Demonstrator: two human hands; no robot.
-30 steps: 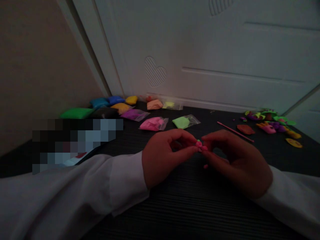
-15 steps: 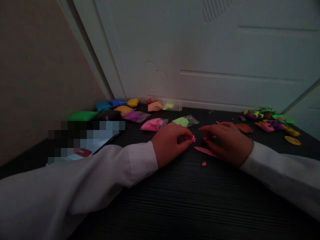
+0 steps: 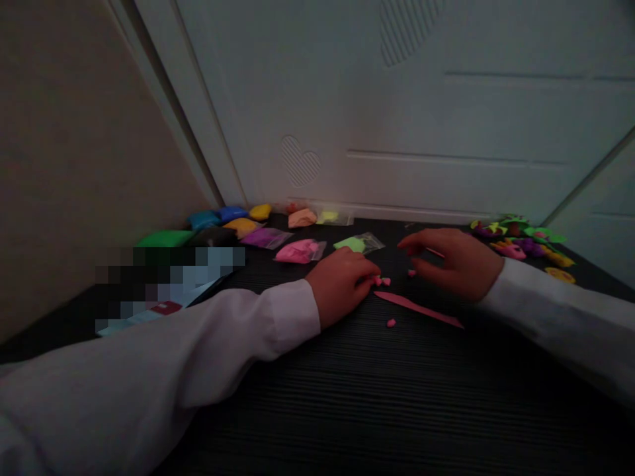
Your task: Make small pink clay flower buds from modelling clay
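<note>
My left hand [image 3: 342, 287] rests low over the dark table, thumb and fingers closed on a small pink piece of modelling clay [image 3: 381, 281]. Most of that grip is hidden behind the fingers. To its right my right hand [image 3: 456, 264] hovers, thumb and fingers curved and apart, with nothing visible between the tips. A tiny pink clay bit [image 3: 411, 272] lies just below those fingertips. Between and in front of the hands is a flat pink clay knife [image 3: 419, 309]. Nearer me sits a small pink clay lump [image 3: 391, 322]. A thin pink stick [image 3: 435, 252] shows partly behind my right hand.
Bags of pink clay [image 3: 300, 251], light green clay [image 3: 351, 244] and purple clay [image 3: 265, 238] lie beyond my left hand. Several more packs stand at the back left. Finished-looking colourful clay shapes [image 3: 526, 241] are heaped at the back right. A white panelled door [image 3: 317, 99] rises behind the table.
My left hand has lowered the pink clay toward the table. My right hand has lifted away from the pink knife, uncovering its right end. The view has shifted slightly.
</note>
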